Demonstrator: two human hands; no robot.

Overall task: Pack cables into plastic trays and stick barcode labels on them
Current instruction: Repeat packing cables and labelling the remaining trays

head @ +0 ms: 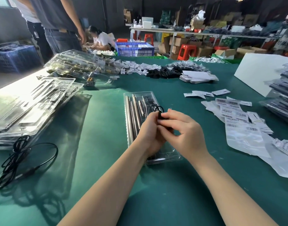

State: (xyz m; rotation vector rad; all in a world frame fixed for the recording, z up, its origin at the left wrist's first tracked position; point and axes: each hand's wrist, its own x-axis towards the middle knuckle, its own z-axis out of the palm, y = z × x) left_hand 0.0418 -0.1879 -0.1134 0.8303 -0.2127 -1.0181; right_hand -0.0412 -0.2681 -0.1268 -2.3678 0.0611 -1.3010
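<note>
Both hands meet over the middle of the green bench (107, 128), fingers curled around a small coiled black cable (160, 111). The left hand (150, 132) grips the bundle from below and the side, while the right hand (182, 128) pinches it from the other side with thumb and forefinger; a few loops stick up just above the fingertips. Directly beneath the hands lies 1 clear plastic tray (140, 101), long side running away from the person, with slim metal rods seated in its grooves on the left-hand side. The cable is held just above this tray, not yet seated in it.

Out beyond the left hand sits a stack of filled clear trays (30, 108), and nearer the left forearm a loose black cable (25, 160) sprawls on the bench. To the right of the right hand, sheets of barcode labels (238, 118) lie scattered, with peeled white backing paper (247, 142) among them. Further right, another pile of packed trays (282, 95) rises at the bench edge. Far past the fingertips, a heap of small black and white parts (158, 70) stretches across the bench.
</note>
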